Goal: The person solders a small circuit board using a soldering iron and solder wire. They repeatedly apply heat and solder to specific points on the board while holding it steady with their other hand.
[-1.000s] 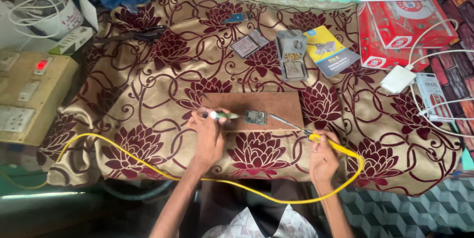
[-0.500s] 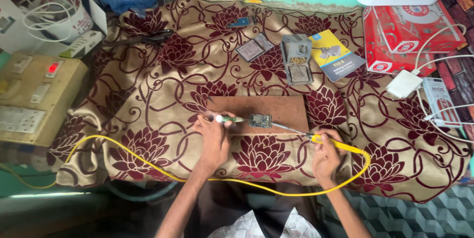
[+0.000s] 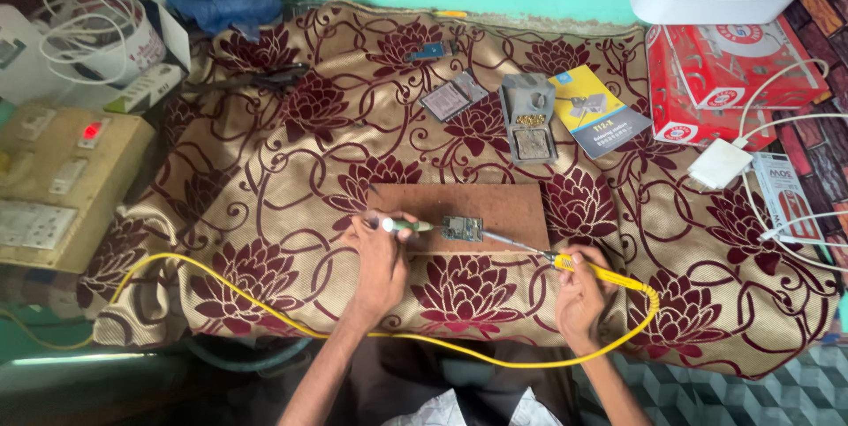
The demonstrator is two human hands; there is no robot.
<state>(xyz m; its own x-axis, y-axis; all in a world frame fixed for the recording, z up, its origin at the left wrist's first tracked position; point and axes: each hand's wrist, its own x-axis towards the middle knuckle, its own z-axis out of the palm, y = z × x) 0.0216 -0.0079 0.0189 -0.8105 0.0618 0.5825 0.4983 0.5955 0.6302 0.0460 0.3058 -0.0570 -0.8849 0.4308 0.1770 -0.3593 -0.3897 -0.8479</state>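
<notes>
Head view is showing a small green circuit board (image 3: 462,229) lying on a brown wooden board (image 3: 495,207) atop the flowered cloth (image 3: 265,170). Left hand (image 3: 378,260) is gripping a green-handled tool (image 3: 408,226) against the circuit board's left edge; right hand (image 3: 579,289) is clasping a yellow soldering iron (image 3: 590,269), its metal tip reaching the circuit board's right side

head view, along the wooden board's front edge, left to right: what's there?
left hand → green-handled tool → small circuit board → soldering iron → right hand
</notes>
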